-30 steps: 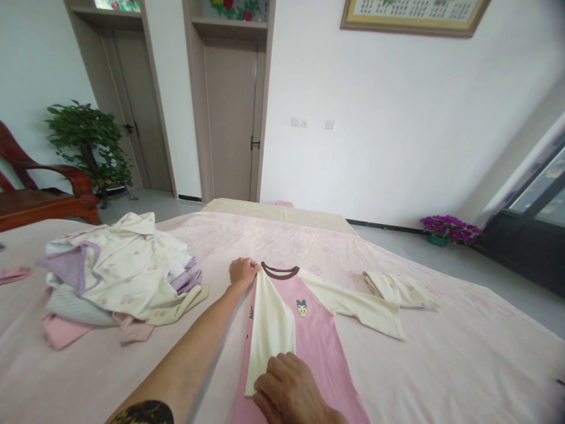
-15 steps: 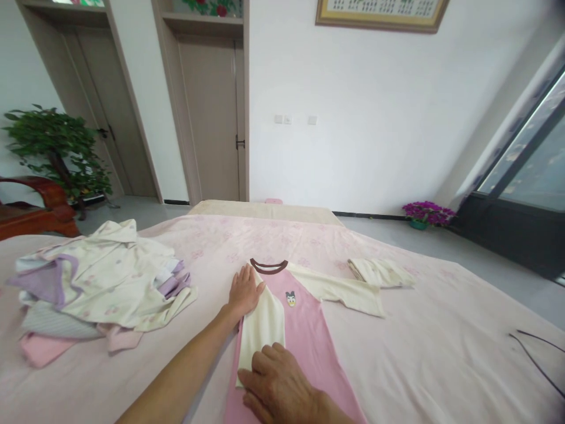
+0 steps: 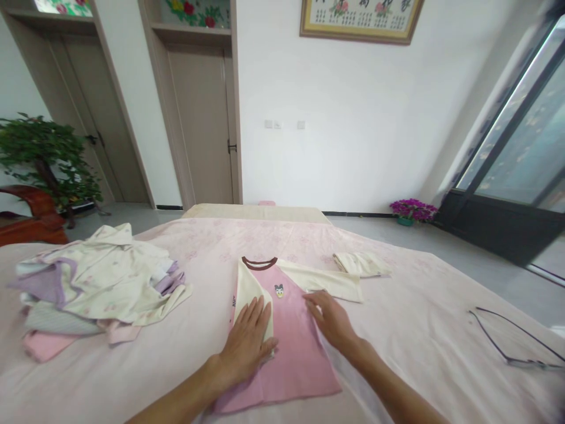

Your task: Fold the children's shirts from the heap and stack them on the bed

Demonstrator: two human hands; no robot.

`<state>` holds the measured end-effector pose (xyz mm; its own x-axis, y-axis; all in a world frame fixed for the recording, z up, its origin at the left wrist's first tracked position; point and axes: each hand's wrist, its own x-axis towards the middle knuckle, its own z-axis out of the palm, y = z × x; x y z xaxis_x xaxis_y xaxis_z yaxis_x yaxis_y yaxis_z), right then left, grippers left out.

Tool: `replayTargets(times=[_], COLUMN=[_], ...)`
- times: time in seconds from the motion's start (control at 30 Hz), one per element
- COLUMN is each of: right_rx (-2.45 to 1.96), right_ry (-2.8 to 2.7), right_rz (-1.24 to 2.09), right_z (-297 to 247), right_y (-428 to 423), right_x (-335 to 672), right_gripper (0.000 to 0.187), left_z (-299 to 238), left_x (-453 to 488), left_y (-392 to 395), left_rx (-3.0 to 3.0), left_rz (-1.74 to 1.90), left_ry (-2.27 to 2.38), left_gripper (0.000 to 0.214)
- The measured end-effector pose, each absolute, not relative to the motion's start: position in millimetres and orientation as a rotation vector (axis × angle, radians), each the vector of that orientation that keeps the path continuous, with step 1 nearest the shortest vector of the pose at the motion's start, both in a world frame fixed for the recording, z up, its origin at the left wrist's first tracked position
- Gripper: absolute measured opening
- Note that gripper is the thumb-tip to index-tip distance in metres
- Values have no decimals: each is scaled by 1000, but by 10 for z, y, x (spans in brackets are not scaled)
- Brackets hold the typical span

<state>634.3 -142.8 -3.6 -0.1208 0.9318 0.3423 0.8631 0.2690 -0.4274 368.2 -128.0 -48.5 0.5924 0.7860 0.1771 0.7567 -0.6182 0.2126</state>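
Observation:
A pink long-sleeved shirt (image 3: 295, 341) with cream sleeves, a brown collar and a small duck-face patch lies front up. Its left sleeve is folded down over the body, while the right sleeve (image 3: 338, 284) stretches out sideways. My left hand (image 3: 248, 338) rests flat on the folded sleeve, fingers extended. At the shirt's right edge, just below the sleeve, my right hand (image 3: 331, 318) has its fingers drawn together on the fabric; the thumb is partly hidden.
A loose heap of clothes (image 3: 106, 282) lies on the left of the pink bedspread (image 3: 410, 347). Beyond the right sleeve is a folded cream garment (image 3: 364, 264). Eyeglasses (image 3: 507, 353) lie at the right. Purple flowers (image 3: 412, 209) stand on the floor behind.
My left hand has slid down from the shoulder onto the folded sleeve. My right hand has left the sleeve's cuff for the shirt's right edge. The view has shifted right.

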Motion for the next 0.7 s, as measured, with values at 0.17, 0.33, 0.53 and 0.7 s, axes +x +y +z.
replayTargets(times=[0.17, 0.33, 0.53, 0.7], right_rx=[-2154, -2368, -2479, -2482], right_ry=[-1689, -1401, -1102, -1065], right_rz=[-65, 56, 280, 379], right_z=[-119, -190, -244, -168], right_y=[-1118, -1111, -1027, -968], right_x=[7244, 7602, 7712, 7689], right_gripper=[39, 44, 59, 55], left_z=[-491, -388, -556, -675], left_x=[3635, 3708, 3738, 3680], left_y=[-1419, -1230, -1031, -1002], left_rx=[2654, 2573, 2614, 2590], left_rz=[312, 540, 430, 531], left_ry=[1280, 1441, 1553, 1535], left_gripper=[64, 51, 63, 55])
